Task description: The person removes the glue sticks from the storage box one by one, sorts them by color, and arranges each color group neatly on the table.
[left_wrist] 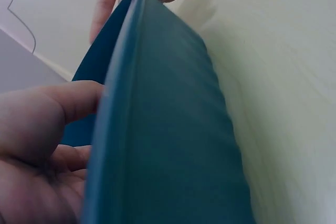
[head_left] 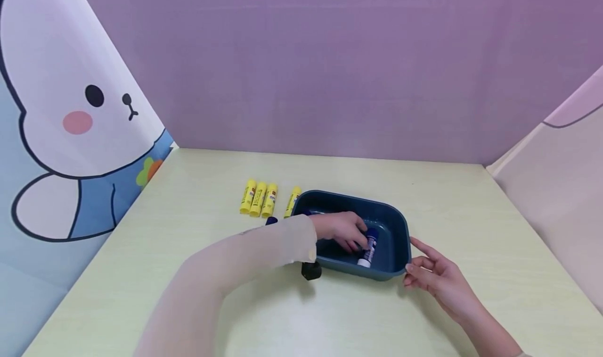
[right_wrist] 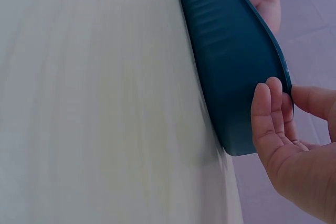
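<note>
A dark blue plastic bin [head_left: 400, 231] stands on the table. Inside it lies a glue stick [head_left: 369, 249] with blue and white parts. My left hand [head_left: 341, 231] reaches into the bin, its bent fingers gripping this glue stick near the blue end. In the left wrist view the bin wall [left_wrist: 173, 119] hides the stick and part of the hand. At the bin's right end my right hand [head_left: 438, 281] pinches the rim, with several fingers against the outer wall, as the right wrist view shows around the bin [right_wrist: 231, 51].
Three yellow glue sticks [head_left: 258, 199] lie side by side left of the bin. Another yellow glue stick [head_left: 293, 201] lies close to its back left corner. A blue cap [head_left: 271, 221] shows behind the left sleeve [head_left: 235, 263]. A purple backdrop [head_left: 330, 74] closes off the far table edge.
</note>
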`<control>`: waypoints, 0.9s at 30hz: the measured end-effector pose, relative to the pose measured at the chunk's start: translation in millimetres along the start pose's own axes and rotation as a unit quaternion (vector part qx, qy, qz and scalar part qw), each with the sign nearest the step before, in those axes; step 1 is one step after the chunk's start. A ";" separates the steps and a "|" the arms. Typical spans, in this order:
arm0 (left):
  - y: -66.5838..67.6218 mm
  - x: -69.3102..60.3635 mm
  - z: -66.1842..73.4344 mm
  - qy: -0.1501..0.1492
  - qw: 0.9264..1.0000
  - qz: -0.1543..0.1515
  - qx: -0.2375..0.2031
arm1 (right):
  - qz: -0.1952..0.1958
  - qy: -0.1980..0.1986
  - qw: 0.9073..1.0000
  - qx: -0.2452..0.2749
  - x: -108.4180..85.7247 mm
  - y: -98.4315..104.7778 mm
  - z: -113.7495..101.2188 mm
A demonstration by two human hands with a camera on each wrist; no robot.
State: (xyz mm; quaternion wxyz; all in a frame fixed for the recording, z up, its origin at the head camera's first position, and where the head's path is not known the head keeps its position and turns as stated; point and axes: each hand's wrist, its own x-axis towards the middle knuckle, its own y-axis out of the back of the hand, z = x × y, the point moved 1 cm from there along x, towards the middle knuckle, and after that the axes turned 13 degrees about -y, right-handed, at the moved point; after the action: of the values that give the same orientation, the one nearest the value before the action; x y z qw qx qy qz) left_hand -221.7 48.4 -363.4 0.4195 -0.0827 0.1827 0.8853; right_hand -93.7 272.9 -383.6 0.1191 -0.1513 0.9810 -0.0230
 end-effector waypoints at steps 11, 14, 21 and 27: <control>-21.0 11.2 6.0 -0.013 0.998 -0.032 -0.054 | -0.003 0.000 1.000 -0.002 0.4 -3.9 -2.6; -24.1 13.3 6.9 -0.011 0.997 -0.033 -0.068 | -0.002 -0.002 1.000 -0.003 0.0 -4.6 -3.0; -28.7 14.3 9.9 -0.006 0.997 -0.029 -0.067 | -0.011 0.011 1.000 0.006 -1.4 -5.5 -1.9; -32.0 12.2 10.3 -0.009 0.996 -0.042 -0.072 | -0.008 0.010 1.000 0.010 -3.4 -5.9 -1.2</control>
State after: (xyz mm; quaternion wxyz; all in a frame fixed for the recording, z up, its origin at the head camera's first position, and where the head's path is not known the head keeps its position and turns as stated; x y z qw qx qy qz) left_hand -204.7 79.8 -365.7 0.4509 -0.1121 0.1111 0.8785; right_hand -89.1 268.4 -381.1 0.1110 -0.1579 0.9806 -0.0353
